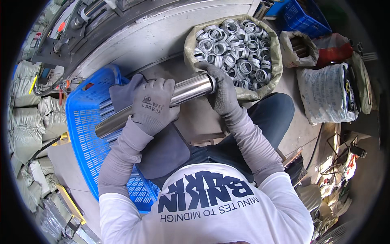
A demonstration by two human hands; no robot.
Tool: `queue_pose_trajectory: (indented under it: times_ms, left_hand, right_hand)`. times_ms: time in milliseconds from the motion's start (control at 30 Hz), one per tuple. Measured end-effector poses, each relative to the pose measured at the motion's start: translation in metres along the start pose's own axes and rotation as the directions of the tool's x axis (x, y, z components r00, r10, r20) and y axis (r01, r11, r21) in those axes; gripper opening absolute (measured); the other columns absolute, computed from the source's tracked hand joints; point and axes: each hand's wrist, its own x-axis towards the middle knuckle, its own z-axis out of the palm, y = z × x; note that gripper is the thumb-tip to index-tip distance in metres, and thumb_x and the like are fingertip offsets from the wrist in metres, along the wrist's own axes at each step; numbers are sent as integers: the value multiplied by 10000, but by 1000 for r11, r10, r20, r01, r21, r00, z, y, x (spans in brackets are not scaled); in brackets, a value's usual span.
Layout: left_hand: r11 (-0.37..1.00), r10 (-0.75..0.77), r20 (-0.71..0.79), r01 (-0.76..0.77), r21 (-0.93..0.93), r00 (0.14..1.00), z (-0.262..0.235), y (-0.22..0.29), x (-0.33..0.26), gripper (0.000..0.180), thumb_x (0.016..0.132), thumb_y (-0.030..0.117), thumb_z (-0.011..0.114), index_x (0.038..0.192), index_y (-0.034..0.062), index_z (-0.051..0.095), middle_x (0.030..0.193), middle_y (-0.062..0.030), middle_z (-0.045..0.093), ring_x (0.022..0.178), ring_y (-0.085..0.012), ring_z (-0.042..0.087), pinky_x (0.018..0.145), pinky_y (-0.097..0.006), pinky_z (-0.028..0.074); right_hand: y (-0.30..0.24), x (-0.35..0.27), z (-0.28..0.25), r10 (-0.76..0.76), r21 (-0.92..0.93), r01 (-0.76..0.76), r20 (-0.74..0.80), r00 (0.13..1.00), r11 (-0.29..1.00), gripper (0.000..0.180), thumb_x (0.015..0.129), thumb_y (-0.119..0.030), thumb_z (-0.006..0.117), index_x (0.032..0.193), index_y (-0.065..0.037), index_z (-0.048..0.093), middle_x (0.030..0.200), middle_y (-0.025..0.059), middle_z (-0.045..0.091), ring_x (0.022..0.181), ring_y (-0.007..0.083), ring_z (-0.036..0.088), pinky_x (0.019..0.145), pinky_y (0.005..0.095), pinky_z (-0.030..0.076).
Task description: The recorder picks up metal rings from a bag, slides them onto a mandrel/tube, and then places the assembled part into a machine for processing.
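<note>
A shiny metal tube point(187, 91) lies slantwise across in front of me, its far-right end higher than its left end. My left hand point(152, 106), in a grey glove, is wrapped round the tube near its middle. At the tube's right end, my gloved right hand point(222, 92) has its fingers curled over the rim. A dark-edged opening shows at that end; whether a separate ring sits there, I cannot tell. Beneath the tube, a dark pad point(166, 152) covers my left thigh. Just beyond my right hand stands a sack point(189, 45) full of light-grey rings point(235, 51).
To my left is a blue plastic basket point(76, 116) with more metal tubes in it. Machinery point(75, 36) runs along the far left. A blue crate point(308, 20), an open bag point(286, 49) and a stuffed white sack point(323, 95) stand at the right.
</note>
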Motion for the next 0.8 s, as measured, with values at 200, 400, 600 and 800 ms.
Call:
queue_pose_trajectory:
  times_ms: [200,400,600,800]
  left_hand:
    - [999,41,-9,-41,32,999,2,9,10,457,722,283,818,1066,88,591,943,-97,651,907,-251,691,811,-388,546]
    - [1000,14,63,-14,2,998,2,10,10,578,724,280,824,1207,56,599,1036,-121,661,976,-296,682,866,-433,527]
    - [996,34,16,-35,81,999,7,11,10,475,713,281,852,1039,85,567,959,-91,638,922,-251,685,809,-382,524]
    - [963,257,-326,-270,6,910,-6,31,12,611,760,219,844,1285,19,603,1150,-145,678,1036,-306,674,952,-416,520]
  right_hand:
    - [-9,1,1,-111,-183,80,-165,980,980,330,979,-149,480,1162,21,696,1041,195,732,964,359,713,880,402,555]
    - [-10,1,10,-34,-66,21,-216,976,998,296,1004,-140,475,1122,16,697,1041,187,712,958,333,699,871,381,545]
    - [-22,0,27,200,89,-183,-261,944,979,271,1008,-97,474,1110,23,695,1036,170,699,916,286,683,843,369,532]
    - [46,-3,19,327,263,-265,-230,917,928,288,996,-133,509,1124,0,730,968,147,712,883,199,672,806,325,525]
